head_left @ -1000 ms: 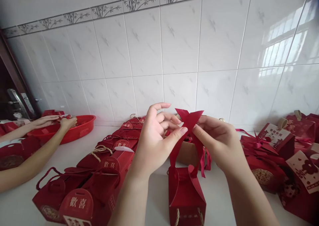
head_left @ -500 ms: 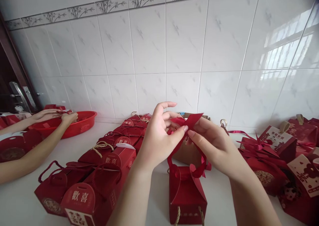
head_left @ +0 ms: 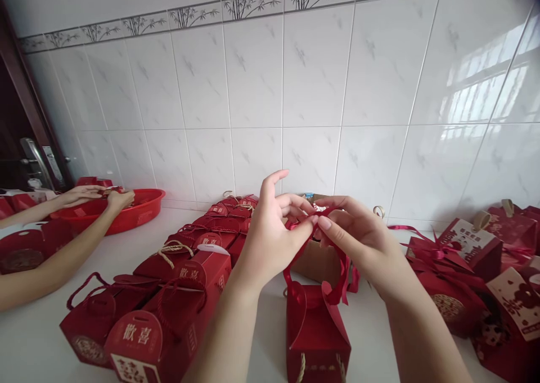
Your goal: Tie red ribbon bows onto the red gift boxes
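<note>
A red ribbon [head_left: 342, 279] rises in a loop from the top of a small red gift box [head_left: 318, 335] standing in front of me. My left hand [head_left: 276, 225] pinches the ribbon between thumb and fingers, its index finger raised. Close against it, my right hand [head_left: 356, 231] pinches the same ribbon, thumb tips almost touching. The fingers partly cover the ribbon where they meet. Beige cord hangs on the near side of the box. Behind the hands a brown cardboard box [head_left: 314, 259] is partly hidden.
Rows of red gift boxes [head_left: 169, 310] stand at left, several with cord handles. More boxes with ribbons [head_left: 447, 293] crowd the right. At far left, another person's hands [head_left: 120, 199] hold a small red item over a red plastic basin [head_left: 145, 214]. A tiled wall [head_left: 253, 90] closes the back.
The ribbon's wide flat part, raised above my fingers before, is now drawn down and narrower between my hands. My hands stay close together. The view has shifted slightly.
</note>
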`<state>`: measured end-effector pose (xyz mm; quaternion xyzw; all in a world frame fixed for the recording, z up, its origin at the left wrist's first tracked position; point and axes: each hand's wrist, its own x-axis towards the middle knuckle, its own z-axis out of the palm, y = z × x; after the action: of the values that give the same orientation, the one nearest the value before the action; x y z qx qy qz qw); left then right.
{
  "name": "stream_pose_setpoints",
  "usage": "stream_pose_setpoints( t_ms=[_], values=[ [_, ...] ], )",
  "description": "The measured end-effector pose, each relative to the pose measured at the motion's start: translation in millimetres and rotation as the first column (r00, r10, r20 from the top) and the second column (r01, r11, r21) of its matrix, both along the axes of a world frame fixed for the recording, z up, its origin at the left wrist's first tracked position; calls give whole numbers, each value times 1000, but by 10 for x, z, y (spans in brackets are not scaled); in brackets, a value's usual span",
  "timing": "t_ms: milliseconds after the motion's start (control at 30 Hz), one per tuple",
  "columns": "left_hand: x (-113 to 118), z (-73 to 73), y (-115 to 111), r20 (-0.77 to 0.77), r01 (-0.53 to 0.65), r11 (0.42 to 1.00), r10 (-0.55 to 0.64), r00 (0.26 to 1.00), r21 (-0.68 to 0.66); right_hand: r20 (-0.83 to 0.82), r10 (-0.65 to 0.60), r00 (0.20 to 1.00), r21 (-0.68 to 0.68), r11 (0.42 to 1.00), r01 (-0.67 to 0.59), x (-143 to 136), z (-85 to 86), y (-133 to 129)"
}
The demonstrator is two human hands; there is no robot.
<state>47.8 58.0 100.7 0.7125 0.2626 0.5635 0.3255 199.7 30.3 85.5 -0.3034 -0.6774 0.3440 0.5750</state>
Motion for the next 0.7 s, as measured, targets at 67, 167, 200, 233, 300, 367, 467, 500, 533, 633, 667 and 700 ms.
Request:
stream_pose_setpoints(
  t_ms=[67, 167, 200, 233, 300, 367, 467, 500, 533, 633, 667, 700],
  values=[
    [11, -7, -2, 5, -1, 1000, 1, 1000, -2, -16, 2, 1000, 17, 1000, -2, 8, -22, 34],
    [13, -8, -10, -1, 6, 1000, -6, 1000, 1, -57, -8, 998, 47, 999, 11, 32, -60, 87],
    [10, -7, -14, -4, 15, 1000, -15, 1000, 2, -66, -13, 998, 48, 999, 16, 41, -68, 101],
    [5, -5, -18, -7, 29, 1000, -29, 1000, 4, -74, -15, 997, 48, 999, 18, 50, -74, 111],
    [-8, 1, -26, -21, 63, 998, -63, 998, 3, -82, -4, 997, 50, 999, 8, 66, -76, 123],
    [-23, 8, -34, -47, 93, 996, -93, 995, -7, -76, 10, 997, 55, 998, -6, 76, -70, 125],
    [-54, 13, -41, -98, 106, 994, -108, 989, -28, -51, 0, 999, 62, 998, 3, 84, -60, 118],
    [-67, 13, -40, -118, 112, 993, -116, 986, -40, -43, -9, 999, 61, 998, 12, 88, -59, 116],
    [-81, 12, -35, -143, 123, 991, -130, 981, -55, -33, -20, 999, 59, 998, 22, 93, -60, 113],
    [-123, 6, -1, -235, 176, 977, -199, 951, -117, 11, -53, 999, 74, 996, 52, 126, -65, 105],
    [-134, 5, 15, -259, 193, 971, -224, 940, -138, 26, -54, 998, 86, 995, 51, 141, -66, 101],
    [-142, 5, 31, -276, 209, 965, -246, 929, -156, 41, -46, 998, 100, 994, 42, 159, -66, 96]
  ],
)
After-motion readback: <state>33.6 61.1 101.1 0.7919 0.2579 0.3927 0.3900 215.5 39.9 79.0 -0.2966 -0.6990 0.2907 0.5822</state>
